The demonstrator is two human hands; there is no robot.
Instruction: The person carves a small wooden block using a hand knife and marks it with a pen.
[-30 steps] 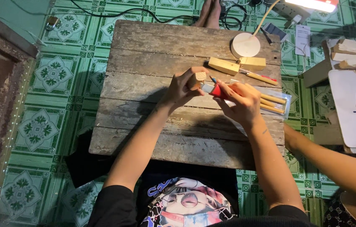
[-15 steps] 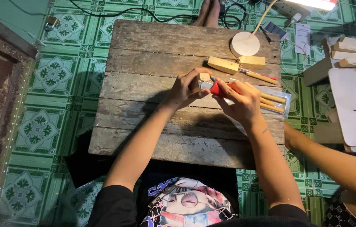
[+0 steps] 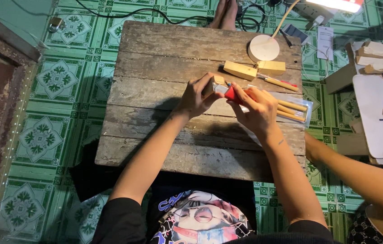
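My left hand grips a small pale wooden block over the middle of a weathered plank table. My right hand holds a red-handled knife with its blade set against the block. Both hands meet just above the tabletop. The blade's tip is hidden between the block and my fingers.
Behind my hands lie two wooden blocks, a wood-handled tool, a clear pouch of carving tools and a round white lamp base. Another person's arm reaches in at the right, near a white board and more blocks. Cables cross the green tiled floor.
Both hands have shifted slightly while working the knife on the block; they stay in the same place over the table.
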